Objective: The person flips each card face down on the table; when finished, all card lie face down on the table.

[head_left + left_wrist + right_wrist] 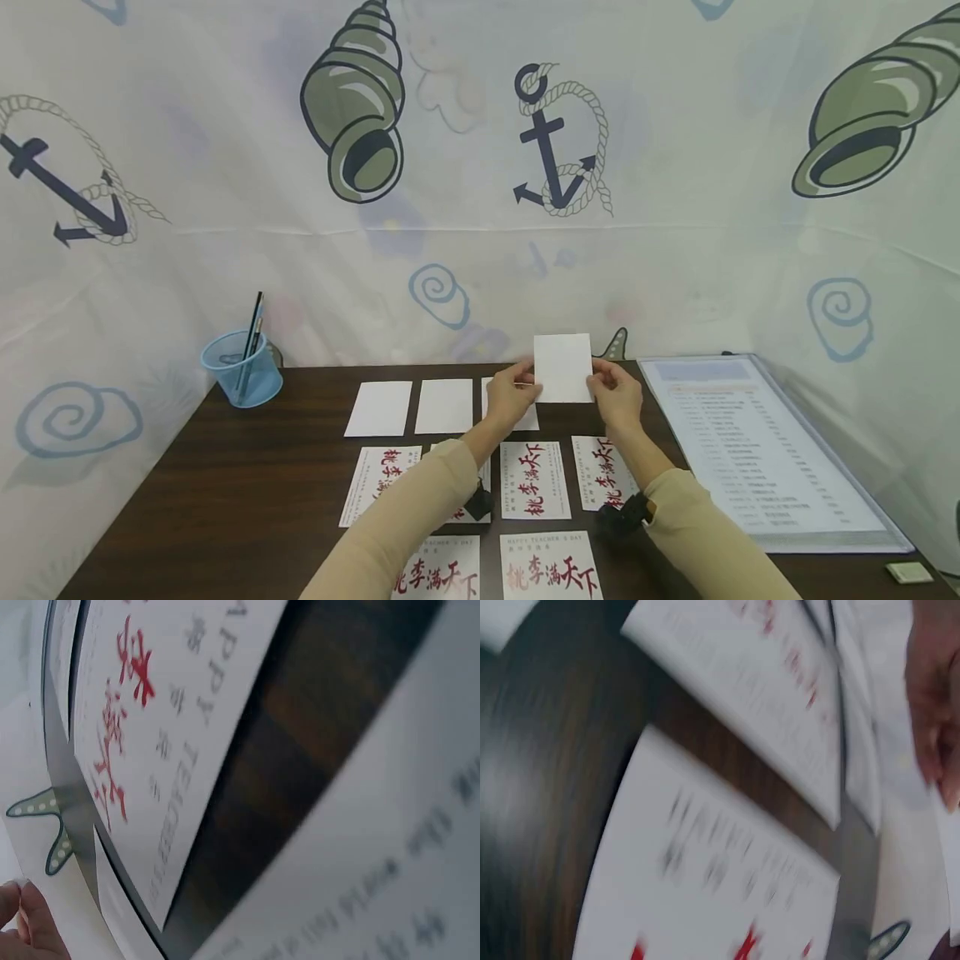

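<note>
Hands are mid-placement: left hand (512, 394) and right hand (617, 392) pinch a blank card (562, 367) by its side edges, lifted over the table's (247, 492) far edge. Next move probably needs lining it up beside the white cards (444, 406).

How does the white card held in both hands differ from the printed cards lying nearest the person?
The held card is blank white on the side facing us; the printed cards bear red and black calligraphy. The held card is lifted and upright between left hand and right hand; the printed cards lie flat on the table. Both are white-based rectangles.
</note>
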Demonstrator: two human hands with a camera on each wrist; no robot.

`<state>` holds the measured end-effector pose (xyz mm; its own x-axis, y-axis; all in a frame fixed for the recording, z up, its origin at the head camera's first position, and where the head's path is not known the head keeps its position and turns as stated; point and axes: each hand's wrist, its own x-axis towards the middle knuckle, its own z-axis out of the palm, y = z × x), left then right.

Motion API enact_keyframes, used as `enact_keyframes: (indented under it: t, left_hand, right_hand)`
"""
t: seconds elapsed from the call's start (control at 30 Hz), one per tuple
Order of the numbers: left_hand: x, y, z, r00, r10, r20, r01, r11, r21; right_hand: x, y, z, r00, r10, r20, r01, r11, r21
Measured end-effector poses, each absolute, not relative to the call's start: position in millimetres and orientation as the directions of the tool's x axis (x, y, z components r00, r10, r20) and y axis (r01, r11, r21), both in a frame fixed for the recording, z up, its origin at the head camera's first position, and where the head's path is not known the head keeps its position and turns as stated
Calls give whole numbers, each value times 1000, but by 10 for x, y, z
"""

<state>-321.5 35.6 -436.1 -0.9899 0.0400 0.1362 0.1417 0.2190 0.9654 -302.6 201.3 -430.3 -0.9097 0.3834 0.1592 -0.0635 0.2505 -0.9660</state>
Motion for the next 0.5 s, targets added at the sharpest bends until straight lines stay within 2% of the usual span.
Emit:
enact_keyframes:
  t: [0.2, 0.37, 0.5]
  left_hand:
    - [-3198, 460, -4418, -993, 78, 94, 117, 379, 918]
    - [-3203, 542, -4469, -989, 97, 107, 144, 564, 813]
    - [-3200, 593, -4501, -987, 121, 102, 157, 659, 736]
  right_hand:
    - [-3087, 2171, -4407, -933, 344, 104, 48, 407, -912]
    - [-3095, 2251, -4438, -956, 287, 64, 89, 491, -866]
    - [-3091, 2284, -4458, -962, 270, 34, 125, 549, -826]
